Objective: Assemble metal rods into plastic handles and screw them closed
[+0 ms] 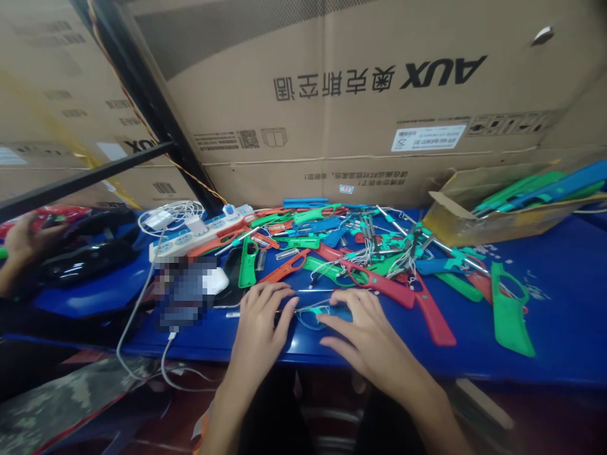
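My left hand (263, 316) rests low over the front of the blue table, thumb held away from its curved fingers. A thin rod with a pale end (232, 315) sticks out to the left from under it. My right hand (363, 322) is spread, its thumb and index finger near a blue lighter casing half (310, 319) with a teal piece (320, 310) on it. That casing lies between both hands, partly hidden by the right fingers. Just beyond the fingertips lies a slim metal rod (315, 291). Red lighter casings (386, 287) lie past the right hand.
Behind is a heap of green, orange and blue lighter parts with wires and metal tubes (391, 221). A power strip (203, 234) and phone (184, 297) are left. An open carton (467, 221) holds casings at right. Another person's hand (28, 243) is far left.
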`<state>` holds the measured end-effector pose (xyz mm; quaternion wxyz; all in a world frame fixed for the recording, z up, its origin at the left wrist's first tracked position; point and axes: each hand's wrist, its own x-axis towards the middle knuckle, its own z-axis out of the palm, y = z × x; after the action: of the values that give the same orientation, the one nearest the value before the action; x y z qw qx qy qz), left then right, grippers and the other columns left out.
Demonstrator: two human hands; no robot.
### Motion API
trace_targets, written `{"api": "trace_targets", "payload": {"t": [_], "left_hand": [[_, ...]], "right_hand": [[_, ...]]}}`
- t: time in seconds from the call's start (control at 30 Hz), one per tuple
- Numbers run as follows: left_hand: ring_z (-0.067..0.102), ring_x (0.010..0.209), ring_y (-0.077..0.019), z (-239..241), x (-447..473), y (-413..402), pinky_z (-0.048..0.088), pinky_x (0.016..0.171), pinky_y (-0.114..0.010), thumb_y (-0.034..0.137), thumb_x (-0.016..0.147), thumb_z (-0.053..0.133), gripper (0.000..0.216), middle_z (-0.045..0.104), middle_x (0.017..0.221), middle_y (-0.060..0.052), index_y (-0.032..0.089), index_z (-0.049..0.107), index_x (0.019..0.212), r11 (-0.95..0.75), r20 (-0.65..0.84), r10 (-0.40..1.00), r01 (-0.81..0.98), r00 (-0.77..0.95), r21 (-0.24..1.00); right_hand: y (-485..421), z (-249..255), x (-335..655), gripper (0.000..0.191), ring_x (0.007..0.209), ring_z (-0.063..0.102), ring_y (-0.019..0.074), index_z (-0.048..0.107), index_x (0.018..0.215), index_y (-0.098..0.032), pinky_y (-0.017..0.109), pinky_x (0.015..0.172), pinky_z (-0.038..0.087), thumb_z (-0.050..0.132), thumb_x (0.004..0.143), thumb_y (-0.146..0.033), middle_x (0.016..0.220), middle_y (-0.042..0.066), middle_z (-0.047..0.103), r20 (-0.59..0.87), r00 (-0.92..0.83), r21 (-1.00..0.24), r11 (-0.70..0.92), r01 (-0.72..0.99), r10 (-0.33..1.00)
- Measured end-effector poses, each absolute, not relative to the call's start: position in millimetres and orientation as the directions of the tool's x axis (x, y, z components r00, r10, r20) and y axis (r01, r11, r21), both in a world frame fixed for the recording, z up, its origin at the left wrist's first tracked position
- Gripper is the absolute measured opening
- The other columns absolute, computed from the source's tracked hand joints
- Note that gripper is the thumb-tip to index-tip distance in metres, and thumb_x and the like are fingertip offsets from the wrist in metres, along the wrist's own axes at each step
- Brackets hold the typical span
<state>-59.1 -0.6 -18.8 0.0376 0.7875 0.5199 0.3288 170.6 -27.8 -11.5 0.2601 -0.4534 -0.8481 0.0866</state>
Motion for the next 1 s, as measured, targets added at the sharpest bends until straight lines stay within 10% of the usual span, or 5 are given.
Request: {"api": "trace_targets", "payload": {"t": [0.33,1.0], "left_hand": [[0.056,0.114,-0.0285,-21.0,-60.7,-0.9,0.044,0.099,-0.048,0.034,0.104,0.052,0.019,0.071,0.115,-0.007,0.024,0.065,0.114,-0.44,0.514,0.839,0.779,0.179,0.447],[0.058,0.116,-0.0298,-25.5,-62.4,2.0,0.046,0.101,-0.05,0.029,0.103,0.051,0.019,0.069,0.119,-0.009,0.023,0.064,0.115,-0.431,0.575,0.81,0.778,0.111,0.457]], "right_hand": [[-29.4,-17.1,172.9,0.061,0.136,0.048,0.0279,0.035,0.158,-0.033,0.052,0.112,0.048,0.058,0.101,-0.038,0.14,0.011,0.051,0.365,-0.3,-0.469,0.453,0.758,0.881],[-29.2,28.7,205.5,0.038,0.141,0.05,0.0278,0.066,0.128,-0.031,0.051,0.109,0.048,0.037,0.108,-0.045,0.148,0.009,0.054,0.594,-0.089,-0.669,0.553,0.497,0.8]]}}
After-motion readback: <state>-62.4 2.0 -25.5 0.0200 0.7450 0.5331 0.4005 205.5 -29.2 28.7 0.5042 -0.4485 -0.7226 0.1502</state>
